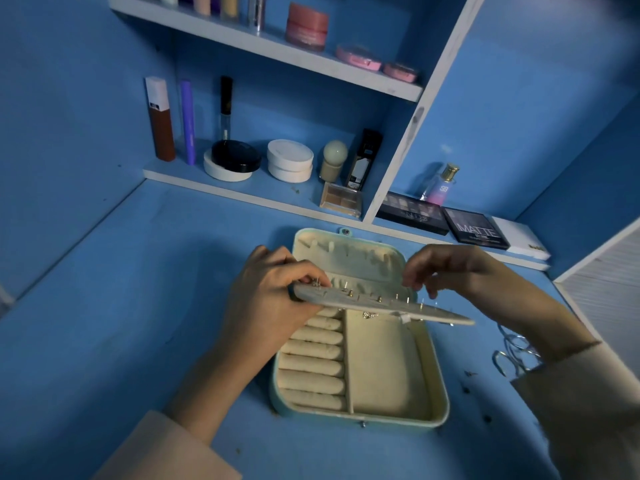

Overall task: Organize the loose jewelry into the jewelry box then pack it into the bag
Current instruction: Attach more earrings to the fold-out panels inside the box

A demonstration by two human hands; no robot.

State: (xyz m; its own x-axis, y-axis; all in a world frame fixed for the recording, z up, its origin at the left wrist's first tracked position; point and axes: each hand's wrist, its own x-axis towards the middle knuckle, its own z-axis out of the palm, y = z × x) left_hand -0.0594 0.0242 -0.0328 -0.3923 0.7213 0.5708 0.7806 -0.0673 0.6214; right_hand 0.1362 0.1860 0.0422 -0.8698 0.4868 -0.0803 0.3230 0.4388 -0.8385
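1. Left grip clasps the earring panel by its end, steadying it over the open jewelry box.
2. Right grip curls above its studs; whether it holds 1, I cannot tell.
3. Bangles lie on the bench.

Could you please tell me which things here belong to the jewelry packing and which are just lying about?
Job: jewelry box, open; earring panel, held over it by the left hand; right hand at the panel's posts; loose silver jewelry on the table right of the box.
Lying about: pink jar, white compacts, perfume bottle, eyeshadow palettes, all on the shelves.
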